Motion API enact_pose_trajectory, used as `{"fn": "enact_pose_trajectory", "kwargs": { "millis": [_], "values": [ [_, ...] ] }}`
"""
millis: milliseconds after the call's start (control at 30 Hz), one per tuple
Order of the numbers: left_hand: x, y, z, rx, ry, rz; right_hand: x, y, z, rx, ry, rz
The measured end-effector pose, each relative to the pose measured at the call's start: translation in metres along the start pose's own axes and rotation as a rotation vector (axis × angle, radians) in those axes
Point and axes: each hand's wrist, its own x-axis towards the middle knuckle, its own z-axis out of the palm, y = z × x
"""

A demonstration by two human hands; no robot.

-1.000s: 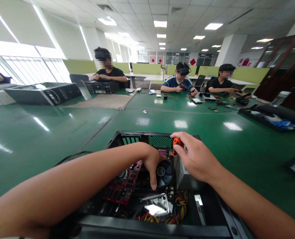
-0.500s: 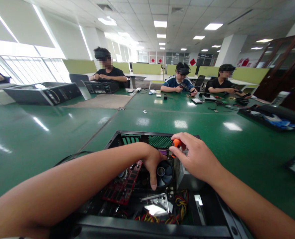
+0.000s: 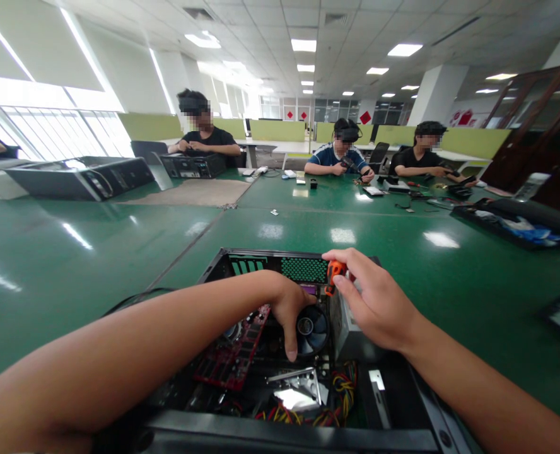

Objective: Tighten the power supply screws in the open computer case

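Note:
An open black computer case (image 3: 299, 435) lies before me on the green table. My left hand (image 3: 290, 315) reaches into it and grips the round cooling fan (image 3: 314, 334), thumb along the near left side and a finger at the back; the other fingers are hidden. My right hand (image 3: 369, 293) holds an orange and black screwdriver (image 3: 334, 275) by its handle between thumb and fingers, above the back of the fan. Its shaft and tip cannot be made out. Left of the fan is a red circuit card (image 3: 235, 359), and to the right sits a grey metal power supply (image 3: 355, 337).
Red, yellow and black cables (image 3: 346, 391) and a shiny metal bracket (image 3: 303, 388) lie in the near part of the case. Across the table (image 3: 403, 271), several people work at parts. Another open case (image 3: 81, 176) stands at the far left, a black tray (image 3: 511, 230) at right.
The fingers of my right hand have shifted around the screwdriver handle, which has turned and changed its tilt slightly. My left hand has stayed in place on the fan.

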Motion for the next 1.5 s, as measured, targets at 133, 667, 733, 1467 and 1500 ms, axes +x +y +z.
{"fn": "enact_pose_trajectory", "kwargs": {
  "millis": [133,667,733,1467,1500],
  "values": [
    [-0.0008,0.0008,0.0016,-0.096,-0.024,0.188,-0.0031,-0.0062,-0.0051,0.089,-0.127,-0.139],
    [0.0031,0.0003,0.0020,-0.129,-0.101,0.293,-0.0030,-0.0040,-0.0027,0.118,-0.199,-0.197],
    [0.0033,-0.0004,0.0021,-0.122,-0.101,0.294,-0.0030,-0.0046,-0.0025,0.112,-0.199,-0.199],
    [-0.0006,0.0012,0.0009,-0.118,-0.060,0.161,-0.0025,-0.0027,-0.0032,0.023,-0.059,-0.112],
    [-0.0008,0.0011,0.0004,-0.111,-0.053,0.136,-0.0022,-0.0018,-0.0028,0.004,-0.001,-0.071]
  ]
}}
